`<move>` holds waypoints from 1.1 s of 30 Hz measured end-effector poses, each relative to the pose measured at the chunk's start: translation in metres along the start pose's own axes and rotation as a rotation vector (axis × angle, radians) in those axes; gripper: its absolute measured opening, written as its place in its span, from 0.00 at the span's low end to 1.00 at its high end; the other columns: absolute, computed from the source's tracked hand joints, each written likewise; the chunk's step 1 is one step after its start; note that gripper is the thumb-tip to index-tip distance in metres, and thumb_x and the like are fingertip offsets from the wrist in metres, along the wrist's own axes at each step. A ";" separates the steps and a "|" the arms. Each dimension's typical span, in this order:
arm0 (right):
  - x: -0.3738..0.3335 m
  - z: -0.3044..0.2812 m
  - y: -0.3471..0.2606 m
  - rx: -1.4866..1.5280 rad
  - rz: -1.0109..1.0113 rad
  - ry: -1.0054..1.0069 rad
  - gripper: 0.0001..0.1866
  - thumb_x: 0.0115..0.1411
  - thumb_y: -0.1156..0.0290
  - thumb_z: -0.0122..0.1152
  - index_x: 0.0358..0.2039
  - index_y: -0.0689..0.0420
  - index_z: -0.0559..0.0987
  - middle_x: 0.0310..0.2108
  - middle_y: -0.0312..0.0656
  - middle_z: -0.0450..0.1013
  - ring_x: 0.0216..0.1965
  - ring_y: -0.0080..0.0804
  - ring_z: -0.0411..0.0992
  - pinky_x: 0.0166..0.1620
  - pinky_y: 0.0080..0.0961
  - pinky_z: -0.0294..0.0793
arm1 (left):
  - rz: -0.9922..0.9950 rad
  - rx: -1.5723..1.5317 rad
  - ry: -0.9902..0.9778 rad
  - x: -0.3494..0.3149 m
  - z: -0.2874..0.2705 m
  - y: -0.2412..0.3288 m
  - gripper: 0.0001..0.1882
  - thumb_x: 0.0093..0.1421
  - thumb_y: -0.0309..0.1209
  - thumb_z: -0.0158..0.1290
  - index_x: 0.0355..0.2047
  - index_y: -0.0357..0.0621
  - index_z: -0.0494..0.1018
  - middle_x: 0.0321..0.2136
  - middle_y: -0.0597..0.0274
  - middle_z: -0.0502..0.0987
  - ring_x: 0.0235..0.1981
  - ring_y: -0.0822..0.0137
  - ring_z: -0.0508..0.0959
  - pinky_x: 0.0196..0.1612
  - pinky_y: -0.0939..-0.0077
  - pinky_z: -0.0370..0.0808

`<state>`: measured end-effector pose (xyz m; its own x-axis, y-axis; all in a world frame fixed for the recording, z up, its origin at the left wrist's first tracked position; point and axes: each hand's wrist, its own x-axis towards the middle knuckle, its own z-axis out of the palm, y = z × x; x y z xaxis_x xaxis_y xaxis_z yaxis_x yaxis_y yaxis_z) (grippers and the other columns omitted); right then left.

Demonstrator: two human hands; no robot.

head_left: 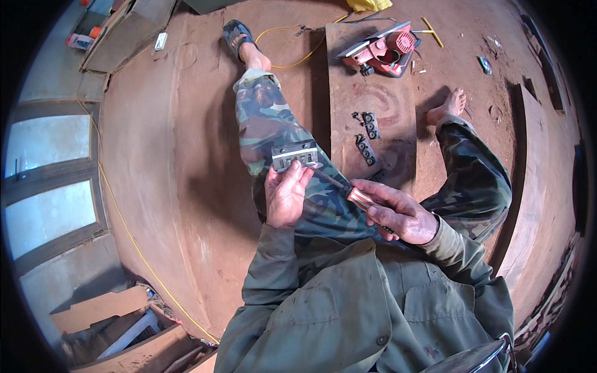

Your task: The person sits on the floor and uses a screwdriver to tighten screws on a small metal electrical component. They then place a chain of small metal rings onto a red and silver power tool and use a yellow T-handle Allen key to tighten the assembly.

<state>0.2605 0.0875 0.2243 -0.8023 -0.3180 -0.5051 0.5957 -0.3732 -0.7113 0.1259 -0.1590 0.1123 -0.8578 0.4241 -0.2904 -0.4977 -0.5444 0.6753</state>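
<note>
Dusty reddish floor (460, 65) lies all round grip. My left hand (286, 200) pinches slotted metal plate (294, 154) between thumb and fingers, above camouflage trouser leg (264, 105). My right hand (401, 214) grasps screwdriver (360, 199), shaft slanting toward plate's lower right corner; exact tip contact I cannot tell. I judge step as screw work on plate; next move likely calls for firm tip seating, steady left pinch. Beyond right hand: two dark metal strips (371, 125) (366, 151) on wooden board (341, 133). Farthest ahead of grip: red power tool (401, 45), same board.
</note>
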 end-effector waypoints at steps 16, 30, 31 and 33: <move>0.028 0.015 -0.005 -0.009 0.101 -0.142 0.31 0.77 0.75 0.51 0.78 0.64 0.60 0.62 0.40 0.75 0.52 0.17 0.73 0.53 0.16 0.71 | 0.078 0.066 0.198 -0.051 -0.025 0.008 0.13 0.75 0.21 0.53 0.57 0.41 0.76 0.53 0.57 0.83 0.56 0.63 0.83 0.65 0.59 0.81; 0.029 0.017 0.003 -0.009 0.137 -0.093 0.30 0.77 0.72 0.53 0.78 0.60 0.63 0.53 0.37 0.79 0.38 0.15 0.69 0.39 0.15 0.70 | 0.058 0.062 0.175 -0.050 -0.023 0.004 0.15 0.75 0.20 0.53 0.60 0.40 0.73 0.56 0.55 0.81 0.57 0.61 0.83 0.66 0.56 0.81; 0.029 0.016 0.002 -0.006 0.145 -0.102 0.31 0.77 0.70 0.53 0.78 0.60 0.63 0.49 0.36 0.79 0.35 0.15 0.69 0.37 0.16 0.69 | 0.050 0.064 0.168 -0.050 -0.022 0.006 0.15 0.75 0.20 0.54 0.60 0.40 0.73 0.56 0.55 0.81 0.57 0.61 0.83 0.66 0.57 0.81; 0.030 0.013 0.001 0.049 0.174 -0.101 0.31 0.78 0.67 0.54 0.77 0.59 0.64 0.41 0.34 0.78 0.30 0.16 0.68 0.33 0.18 0.68 | 0.045 0.083 0.176 -0.050 -0.020 0.006 0.15 0.75 0.21 0.53 0.60 0.39 0.73 0.56 0.55 0.81 0.57 0.61 0.83 0.66 0.57 0.82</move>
<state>0.2378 0.0664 0.2146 -0.6806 -0.4667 -0.5648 0.7283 -0.3463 -0.5914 0.1632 -0.1979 0.1173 -0.8915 0.2636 -0.3684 -0.4528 -0.4955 0.7413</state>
